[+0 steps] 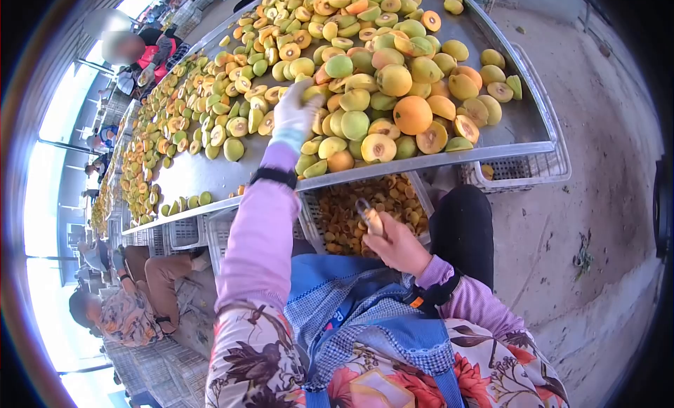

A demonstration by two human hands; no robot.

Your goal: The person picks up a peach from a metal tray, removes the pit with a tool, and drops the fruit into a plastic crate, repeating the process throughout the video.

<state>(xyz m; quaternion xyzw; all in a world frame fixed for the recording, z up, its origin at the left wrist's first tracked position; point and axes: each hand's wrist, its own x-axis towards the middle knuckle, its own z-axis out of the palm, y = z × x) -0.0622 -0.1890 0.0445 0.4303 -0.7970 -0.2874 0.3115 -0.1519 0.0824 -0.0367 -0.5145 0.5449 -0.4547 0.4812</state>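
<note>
My left hand (298, 112), in a white glove, reaches into the pile of yellow-green peaches (354, 125), many cut in half with the stones showing. Its blurred fingers curl around a peach (307, 91); whether that one is whole or halved is hidden. Bare of any glove, my right hand (399, 246) grips a pitting tool (368, 216) with a pale handle and a metal loop at its tip. The tool points up over a crate of orange-brown scraps (365, 201) below the table edge.
The fruit lies on a long metal table (203, 171) with a raised rim. A white plastic crate (516, 171) stands under its right end. At the left, a person (133, 299) sits near stacked crates; another person (151, 54) is across the table.
</note>
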